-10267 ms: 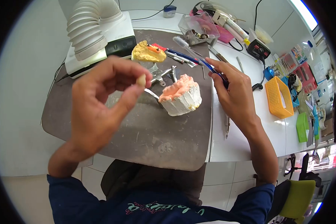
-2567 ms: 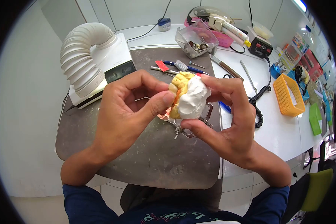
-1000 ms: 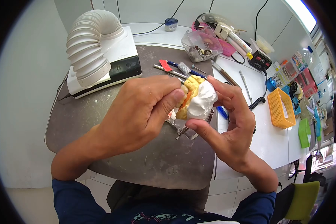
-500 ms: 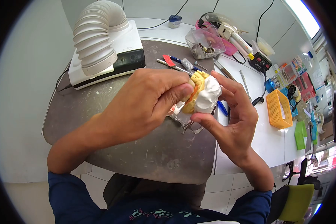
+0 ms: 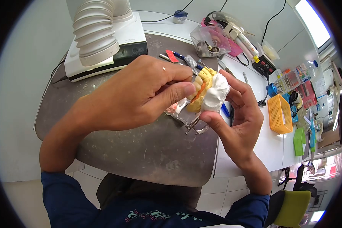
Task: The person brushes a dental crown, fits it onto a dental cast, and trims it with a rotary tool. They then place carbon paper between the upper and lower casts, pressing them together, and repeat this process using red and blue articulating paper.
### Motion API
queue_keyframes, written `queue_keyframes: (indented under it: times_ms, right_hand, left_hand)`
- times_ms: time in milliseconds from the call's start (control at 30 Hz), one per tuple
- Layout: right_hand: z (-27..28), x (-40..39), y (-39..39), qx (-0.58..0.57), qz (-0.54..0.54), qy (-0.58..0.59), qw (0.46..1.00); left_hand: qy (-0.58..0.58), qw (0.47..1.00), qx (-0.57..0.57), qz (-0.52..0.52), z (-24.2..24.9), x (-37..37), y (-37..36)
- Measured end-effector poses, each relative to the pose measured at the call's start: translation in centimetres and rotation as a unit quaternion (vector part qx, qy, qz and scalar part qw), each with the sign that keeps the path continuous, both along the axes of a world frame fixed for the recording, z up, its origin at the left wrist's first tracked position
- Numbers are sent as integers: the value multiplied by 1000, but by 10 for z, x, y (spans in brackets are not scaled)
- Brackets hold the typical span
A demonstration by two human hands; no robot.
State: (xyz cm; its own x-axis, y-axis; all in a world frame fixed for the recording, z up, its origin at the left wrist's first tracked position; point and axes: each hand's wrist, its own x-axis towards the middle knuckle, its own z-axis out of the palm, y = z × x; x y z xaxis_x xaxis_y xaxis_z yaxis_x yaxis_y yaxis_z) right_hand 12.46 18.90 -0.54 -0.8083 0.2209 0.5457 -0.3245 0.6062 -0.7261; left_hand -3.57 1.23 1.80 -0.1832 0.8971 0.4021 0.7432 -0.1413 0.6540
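A yellow dental cast (image 5: pixel 206 79) on a white plaster base (image 5: pixel 216 94) is held up over the bench mat, an orange-red band running along its gum side. My right hand (image 5: pixel 242 112) grips it by the plaster, thumb below and fingers behind. My left hand (image 5: pixel 144 95) has thumb and forefinger pinched on a cream, tooth-coloured dental piece (image 5: pixel 197 83) at the cast's near side; the fingertips partly cover it. Just below the cast is a metal articulator (image 5: pixel 193 124). A pink-and-white model part (image 5: pixel 173 109) shows beneath my left fingers.
A white extraction unit (image 5: pixel 102 60) with a ribbed hose (image 5: pixel 95 34) stands at the back left. Hand tools, a brush (image 5: pixel 190 60) and a clear bin (image 5: pixel 211 41) lie behind the cast. On the right are a yellow basket (image 5: pixel 280 114) and a green tray (image 5: pixel 299 141).
My left thumb and forefinger have shifted slightly, and more of the cream dental piece shows. The cast has turned a little in my right hand. The whole view has shifted slightly.
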Motion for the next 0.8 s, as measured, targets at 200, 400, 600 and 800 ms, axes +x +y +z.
queue_keyframes:
  times_ms: [200,400,600,800]
  right_hand:
    - [3,2,-4,-53,23,-43,997]
    - [4,2,-10,-79,31,-49,995]
    - [5,4,-8,-50,24,-50,997]
    - [1,7,-5,30,-3,-29,999]
  left_hand:
    - [-46,999,6,-24,-5,0,3]
    - [-69,997,30,-19,-12,3,4]
    - [-53,998,9,-20,-5,7,2]
    - [3,999,19,-32,-9,-2,2]
